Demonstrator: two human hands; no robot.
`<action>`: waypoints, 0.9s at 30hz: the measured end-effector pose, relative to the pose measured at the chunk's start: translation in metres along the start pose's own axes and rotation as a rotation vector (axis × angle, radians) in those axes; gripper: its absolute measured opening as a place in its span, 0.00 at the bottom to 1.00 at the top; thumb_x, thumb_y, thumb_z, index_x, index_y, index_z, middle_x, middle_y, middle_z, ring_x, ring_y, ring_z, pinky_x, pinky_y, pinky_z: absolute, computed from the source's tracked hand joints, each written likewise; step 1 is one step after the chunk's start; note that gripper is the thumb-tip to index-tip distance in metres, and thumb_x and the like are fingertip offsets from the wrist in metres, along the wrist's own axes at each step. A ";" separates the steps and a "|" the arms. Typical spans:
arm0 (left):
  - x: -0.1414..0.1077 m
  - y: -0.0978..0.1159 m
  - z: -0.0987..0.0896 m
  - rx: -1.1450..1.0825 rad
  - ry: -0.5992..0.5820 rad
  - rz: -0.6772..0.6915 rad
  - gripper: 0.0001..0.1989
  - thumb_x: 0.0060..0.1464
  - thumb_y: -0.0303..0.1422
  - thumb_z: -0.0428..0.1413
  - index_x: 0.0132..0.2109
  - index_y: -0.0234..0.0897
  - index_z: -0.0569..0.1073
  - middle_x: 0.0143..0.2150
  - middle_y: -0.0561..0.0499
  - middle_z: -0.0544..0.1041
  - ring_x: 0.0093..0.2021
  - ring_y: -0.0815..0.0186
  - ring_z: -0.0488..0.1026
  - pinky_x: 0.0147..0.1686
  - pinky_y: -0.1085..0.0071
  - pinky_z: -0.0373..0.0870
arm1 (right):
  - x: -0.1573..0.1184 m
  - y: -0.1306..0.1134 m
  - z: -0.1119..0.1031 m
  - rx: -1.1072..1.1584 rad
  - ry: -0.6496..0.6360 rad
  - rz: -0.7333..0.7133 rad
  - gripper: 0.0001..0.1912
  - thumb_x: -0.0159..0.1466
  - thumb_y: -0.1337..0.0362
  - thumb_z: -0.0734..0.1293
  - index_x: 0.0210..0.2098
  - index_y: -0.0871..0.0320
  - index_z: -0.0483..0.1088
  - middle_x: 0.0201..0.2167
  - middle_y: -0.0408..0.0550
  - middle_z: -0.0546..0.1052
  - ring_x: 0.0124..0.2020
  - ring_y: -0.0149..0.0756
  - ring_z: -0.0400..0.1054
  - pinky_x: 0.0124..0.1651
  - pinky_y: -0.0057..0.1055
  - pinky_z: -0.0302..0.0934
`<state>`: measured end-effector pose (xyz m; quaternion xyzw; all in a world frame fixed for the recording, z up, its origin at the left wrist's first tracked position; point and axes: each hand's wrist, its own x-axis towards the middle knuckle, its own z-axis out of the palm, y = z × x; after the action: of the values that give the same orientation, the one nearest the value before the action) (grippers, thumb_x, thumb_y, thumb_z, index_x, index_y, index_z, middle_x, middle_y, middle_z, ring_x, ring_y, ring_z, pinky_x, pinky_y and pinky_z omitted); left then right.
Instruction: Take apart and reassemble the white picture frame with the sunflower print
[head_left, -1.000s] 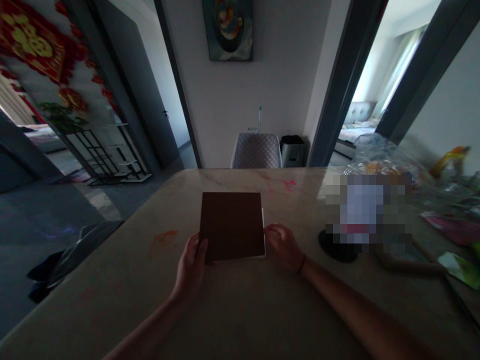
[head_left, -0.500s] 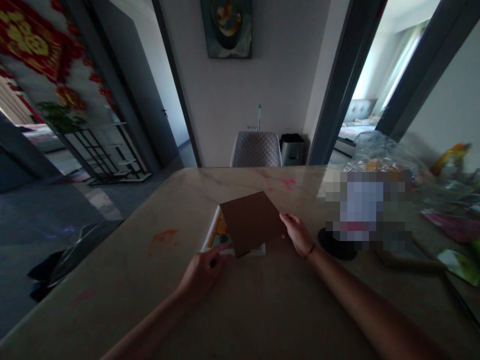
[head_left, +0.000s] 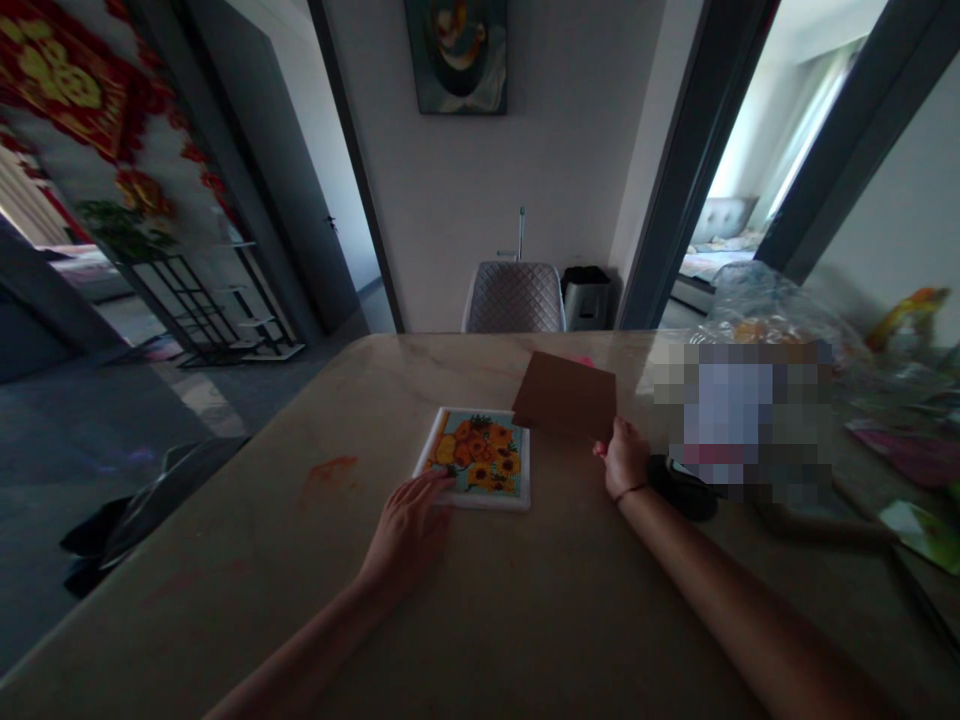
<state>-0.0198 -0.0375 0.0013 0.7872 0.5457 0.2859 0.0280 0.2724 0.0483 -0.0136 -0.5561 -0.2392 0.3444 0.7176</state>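
Observation:
A white-framed picture (head_left: 484, 455) of orange and yellow flowers lies flat on the marble-look table (head_left: 315, 560). My left hand (head_left: 409, 520) rests at the picture's lower left corner, its fingers stretched out. A flat brown board (head_left: 568, 393) is raised over the table, up and to the right of the picture. My right hand (head_left: 624, 460) grips the board by its lower right corner; a thin dark band circles that wrist.
Right of my right hand is a black round base (head_left: 684, 490) below a blurred-out object. Clear plastic bags (head_left: 772, 305) lie at the back right. A quilted chair (head_left: 514, 298) and a bin (head_left: 586, 300) stand beyond the far edge.
My right hand has moved right with the brown board, which has come off the picture and turned, uncovering the flowers. My left hand's fingers have spread flatter at the frame's corner.

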 end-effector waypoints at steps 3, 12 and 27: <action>-0.001 -0.003 0.004 0.045 -0.032 0.030 0.14 0.54 0.34 0.48 0.45 0.41 0.72 0.51 0.46 0.72 0.51 0.57 0.67 0.53 0.53 0.60 | 0.002 0.000 0.000 0.042 0.022 0.038 0.11 0.54 0.56 0.60 0.25 0.56 0.58 0.15 0.30 0.58 0.10 0.21 0.57 0.15 0.21 0.60; 0.001 0.002 -0.001 0.070 -0.070 0.025 0.14 0.53 0.32 0.48 0.45 0.40 0.72 0.52 0.46 0.71 0.51 0.58 0.68 0.53 0.53 0.59 | 0.006 0.000 -0.001 0.147 -0.023 0.121 0.09 0.56 0.59 0.61 0.28 0.56 0.55 0.14 0.30 0.62 0.12 0.24 0.63 0.23 0.25 0.68; 0.000 0.002 0.001 0.085 -0.038 0.042 0.14 0.53 0.32 0.48 0.45 0.40 0.72 0.51 0.46 0.72 0.50 0.58 0.68 0.53 0.55 0.60 | -0.013 -0.007 0.000 -0.066 -0.066 -0.115 0.22 0.46 0.56 0.69 0.37 0.59 0.61 0.17 0.33 0.66 0.10 0.21 0.52 0.10 0.20 0.49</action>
<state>-0.0175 -0.0382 0.0018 0.8042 0.5402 0.2479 -0.0014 0.2656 0.0375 -0.0067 -0.5533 -0.3056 0.3127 0.7090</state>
